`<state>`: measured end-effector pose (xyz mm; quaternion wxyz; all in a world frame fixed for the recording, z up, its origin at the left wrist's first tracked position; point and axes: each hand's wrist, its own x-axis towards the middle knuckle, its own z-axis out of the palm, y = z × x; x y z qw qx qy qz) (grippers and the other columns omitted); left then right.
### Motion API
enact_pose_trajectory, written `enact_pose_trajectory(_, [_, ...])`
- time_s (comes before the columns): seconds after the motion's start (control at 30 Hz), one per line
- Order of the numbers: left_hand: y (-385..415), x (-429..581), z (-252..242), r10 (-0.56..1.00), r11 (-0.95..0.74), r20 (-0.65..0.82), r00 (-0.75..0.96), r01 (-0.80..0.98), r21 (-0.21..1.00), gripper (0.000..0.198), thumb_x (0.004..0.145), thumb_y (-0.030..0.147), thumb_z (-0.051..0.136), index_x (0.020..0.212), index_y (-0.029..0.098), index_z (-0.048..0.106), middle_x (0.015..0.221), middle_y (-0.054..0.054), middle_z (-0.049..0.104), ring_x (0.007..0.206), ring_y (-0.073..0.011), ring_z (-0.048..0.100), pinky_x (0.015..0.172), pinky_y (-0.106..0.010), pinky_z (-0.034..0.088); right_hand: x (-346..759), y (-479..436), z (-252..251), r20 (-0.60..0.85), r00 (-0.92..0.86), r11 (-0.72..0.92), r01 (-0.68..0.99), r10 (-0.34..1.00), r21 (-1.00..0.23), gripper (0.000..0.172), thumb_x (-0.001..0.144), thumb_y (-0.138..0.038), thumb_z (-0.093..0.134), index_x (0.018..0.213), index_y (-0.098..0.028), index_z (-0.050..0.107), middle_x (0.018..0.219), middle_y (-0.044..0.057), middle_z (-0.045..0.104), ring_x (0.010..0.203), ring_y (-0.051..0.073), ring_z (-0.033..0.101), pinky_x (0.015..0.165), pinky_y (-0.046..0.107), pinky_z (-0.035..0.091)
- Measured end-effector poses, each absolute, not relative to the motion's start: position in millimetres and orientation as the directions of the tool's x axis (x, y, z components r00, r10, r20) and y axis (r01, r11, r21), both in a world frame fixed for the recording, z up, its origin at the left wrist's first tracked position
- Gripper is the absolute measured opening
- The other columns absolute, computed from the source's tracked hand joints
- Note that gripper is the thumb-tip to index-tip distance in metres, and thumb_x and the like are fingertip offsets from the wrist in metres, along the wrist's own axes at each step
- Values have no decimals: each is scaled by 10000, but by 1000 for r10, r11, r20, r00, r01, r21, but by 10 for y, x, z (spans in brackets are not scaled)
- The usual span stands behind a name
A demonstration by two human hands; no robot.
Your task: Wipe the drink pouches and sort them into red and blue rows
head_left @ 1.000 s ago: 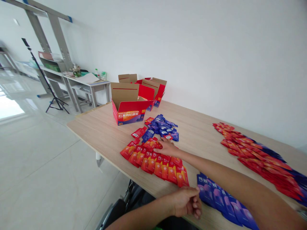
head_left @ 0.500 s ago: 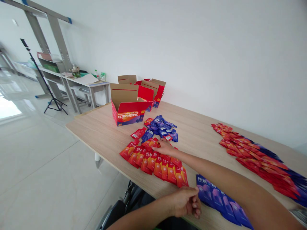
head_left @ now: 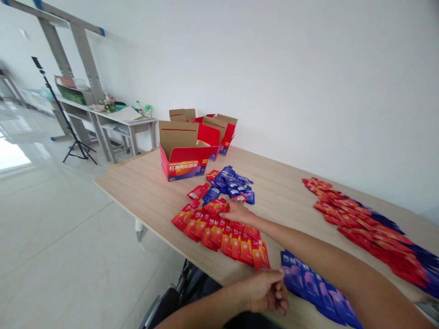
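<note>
My right hand (head_left: 236, 211) reaches across the table, its fingers closed on the edge of a red pouch (head_left: 215, 207). That pouch lies over the upper ends of a fanned row of red pouches (head_left: 210, 230). My left hand (head_left: 268, 291) is loosely curled at the table's front edge, with nothing visible in it. Just right of it lies an overlapping row of blue pouches (head_left: 310, 285), partly covered by my right forearm. Beyond my right hand is a loose pile of blue pouches (head_left: 228, 179), with a few red ones among them.
An open red carton (head_left: 187, 168) stands at the far left of the table (head_left: 137, 183), with more open cartons (head_left: 228, 135) behind it. Long stacked rows of red and blue pouches (head_left: 373, 228) lie along the right. A tripod (head_left: 80, 144) and a side desk (head_left: 126, 122) stand beyond.
</note>
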<state>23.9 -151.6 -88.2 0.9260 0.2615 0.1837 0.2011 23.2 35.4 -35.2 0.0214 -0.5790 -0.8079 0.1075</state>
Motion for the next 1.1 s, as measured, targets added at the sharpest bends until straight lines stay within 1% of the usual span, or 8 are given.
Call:
enact_pose_trajectory(0.1, [-1514,233,-886,469,783,-231,852,-280,555,474,1018,449,388,616,199,423,534,42,389,502,-142,471,619,-318,373,209,341,-370,-80,-334,313,928,939,-201,479,718,-537,763,1073,-231,669,1133,102,664,1137,320,591,951,401,470])
enact_pose_trajectory(0.2, [-1514,227,-888,472,779,-217,855,-288,557,468,1021,430,380,617,198,427,531,40,394,504,-141,473,621,-320,372,181,354,-361,-73,-325,304,929,943,-212,470,718,-501,770,1080,-219,667,1112,120,674,1098,329,608,918,404,483])
enact_pose_trajectory(0.43, [-1515,257,-955,489,764,-193,851,-311,565,495,936,570,526,623,200,426,521,53,410,498,-133,484,615,-316,382,198,367,-335,-42,-325,305,919,945,-248,473,703,-410,783,1130,-263,642,1060,60,697,1008,289,636,877,376,494])
enact_pose_trajectory(0.63, [-1511,270,-985,480,765,-177,859,-312,563,477,962,532,496,628,199,427,517,48,407,497,-138,490,607,-318,388,210,322,-396,-43,-279,262,938,959,-228,517,682,-497,786,1096,-219,649,1111,98,666,1115,317,595,952,412,456])
enact_pose_trajectory(0.73, [-1507,275,-988,477,767,-187,859,-303,566,478,971,524,482,624,200,424,518,44,402,497,-141,488,604,-321,389,188,296,-407,-42,-252,237,946,967,-221,480,701,-496,770,1072,-218,649,1151,106,649,1143,314,580,964,414,445])
enact_pose_trajectory(0.87, [-1506,276,-989,473,770,-207,857,-287,570,474,983,510,467,627,200,424,530,39,406,504,-143,486,610,-324,391,175,271,-376,-29,-226,214,949,974,-230,413,754,-467,731,1050,-195,635,1113,118,657,1076,307,604,906,389,460])
enact_pose_trajectory(1.0, [-1510,265,-972,475,768,-206,855,-289,571,467,1002,472,427,623,199,423,525,36,404,501,-140,486,612,-325,392,212,262,-324,-4,-219,211,944,976,-254,357,773,-440,721,1009,-195,610,1008,86,676,951,259,631,801,326,463])
enact_pose_trajectory(1.1, [-1526,254,-945,488,750,-200,850,-292,593,477,961,536,495,627,202,423,521,43,407,499,-138,487,604,-324,397,279,262,-285,9,-222,217,938,975,-270,357,778,-422,722,1007,-179,595,989,84,675,898,229,633,745,292,449])
